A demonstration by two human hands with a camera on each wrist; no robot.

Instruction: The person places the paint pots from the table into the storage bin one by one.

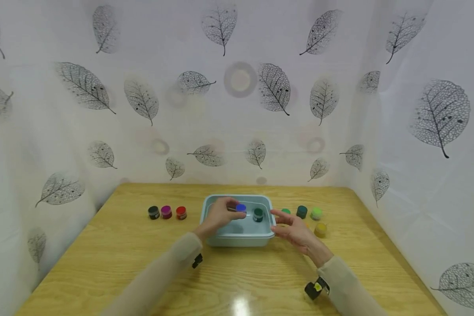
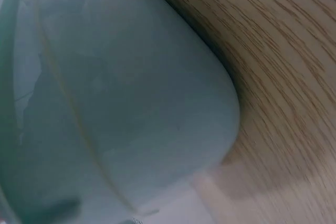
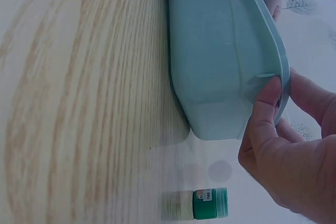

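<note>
A light blue plastic basin [image 1: 237,241] stands on the wooden table. Over its inside, my left hand [image 1: 220,213] holds a small paint jar with a blue lid [image 1: 241,207] between thumb and fingers. A dark green paint jar [image 1: 258,215] sits on the basin floor, just right of the blue one. My right hand [image 1: 297,233] pinches the basin's right rim, and the right wrist view shows its thumb and fingers on either side of the edge. Only the basin's outer wall [image 2: 142,93] and the table fill the left wrist view; the left hand is hidden there.
Left of the basin stand a black jar [image 1: 153,213], a purple jar [image 1: 166,212] and a red jar [image 1: 181,213]. Several more stand at the right, among them a teal jar [image 1: 302,212], a light green jar [image 1: 316,213] and a yellow jar [image 1: 321,230]. A leaf-print curtain hangs behind.
</note>
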